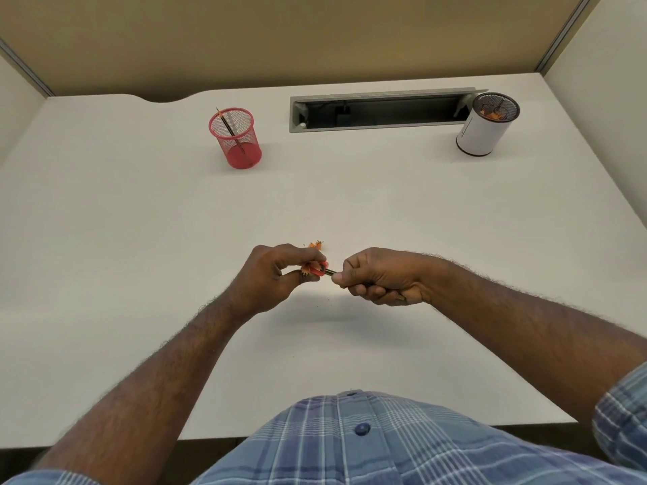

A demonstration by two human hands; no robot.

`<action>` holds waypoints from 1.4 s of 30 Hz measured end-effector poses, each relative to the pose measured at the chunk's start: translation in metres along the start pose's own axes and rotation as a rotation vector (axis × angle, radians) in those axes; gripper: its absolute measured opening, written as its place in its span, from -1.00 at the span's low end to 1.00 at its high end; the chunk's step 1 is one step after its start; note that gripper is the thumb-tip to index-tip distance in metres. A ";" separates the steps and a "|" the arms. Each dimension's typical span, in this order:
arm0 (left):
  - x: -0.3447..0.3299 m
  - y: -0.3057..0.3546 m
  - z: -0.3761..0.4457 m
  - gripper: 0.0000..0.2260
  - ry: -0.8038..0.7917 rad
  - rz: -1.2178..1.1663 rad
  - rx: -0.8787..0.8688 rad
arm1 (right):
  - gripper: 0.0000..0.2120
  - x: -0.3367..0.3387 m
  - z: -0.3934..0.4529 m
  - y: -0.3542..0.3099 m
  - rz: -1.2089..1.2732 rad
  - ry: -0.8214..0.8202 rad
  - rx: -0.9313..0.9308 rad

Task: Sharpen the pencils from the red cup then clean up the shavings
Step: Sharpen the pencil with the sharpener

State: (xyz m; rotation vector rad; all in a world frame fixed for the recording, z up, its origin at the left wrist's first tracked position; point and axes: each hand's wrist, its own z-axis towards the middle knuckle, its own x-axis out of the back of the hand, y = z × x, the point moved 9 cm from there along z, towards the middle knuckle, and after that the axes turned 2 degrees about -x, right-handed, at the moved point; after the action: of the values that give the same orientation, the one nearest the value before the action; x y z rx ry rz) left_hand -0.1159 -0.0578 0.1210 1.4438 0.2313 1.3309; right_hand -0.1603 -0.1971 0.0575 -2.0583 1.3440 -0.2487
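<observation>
**Red sharpener on the pencil, shavings gathering**

Red plastic shows between the fingers of the left hand (280, 271), which pinches a small sharpener (319, 269) just above the white desk (140, 222). The right hand (380, 276) is curled tight round a dark pencil (331, 273), of which only a short stretch shows between the fist and the sharpener; its tip is inside. So the sharpening step is in hand, with the two hands almost touching.

A curl of orange shaving clings under the sharpener, and a small heap of shavings (316, 244) lies on the desk just beyond the left hand. The red mesh cup (238, 141) stands well apart at the back left with one pencil leaning in it. At the back right stands a white-sided cup (483, 129); it seems to hold orange scraps, though the mesh top blurs them.

The next move probably calls for twisting the pencil against a steady sharpener, then drawing it out to check the point. After that the pencil in the red cup wants the same, and the shavings need gathering.
</observation>
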 end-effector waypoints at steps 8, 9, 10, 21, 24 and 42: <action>-0.006 -0.002 -0.006 -0.75 -0.006 -0.001 0.001 | -0.79 0.006 -0.002 -0.003 -0.059 0.036 0.052; -0.007 -0.001 -0.006 -0.75 -0.003 0.005 -0.005 | -0.79 0.007 -0.001 -0.002 -0.056 0.024 0.045; -0.008 -0.001 -0.007 -0.75 0.000 0.010 -0.012 | -0.79 0.007 -0.001 -0.001 -0.047 0.014 0.037; -0.008 0.014 -0.004 -0.77 0.048 0.090 -0.176 | -0.74 -0.001 0.000 0.010 0.124 -0.125 -0.031; -0.007 0.017 -0.005 -0.78 0.063 0.090 -0.209 | -0.75 -0.007 0.000 0.012 0.222 -0.213 -0.033; -0.009 -0.054 0.005 -0.80 -0.118 0.297 0.227 | -0.76 0.013 0.004 0.024 0.360 -0.171 0.002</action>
State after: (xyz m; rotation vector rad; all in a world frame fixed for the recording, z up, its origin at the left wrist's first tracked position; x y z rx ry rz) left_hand -0.0882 -0.0468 0.0745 1.7959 0.0933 1.4865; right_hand -0.1702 -0.2128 0.0378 -1.7508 1.5704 0.0813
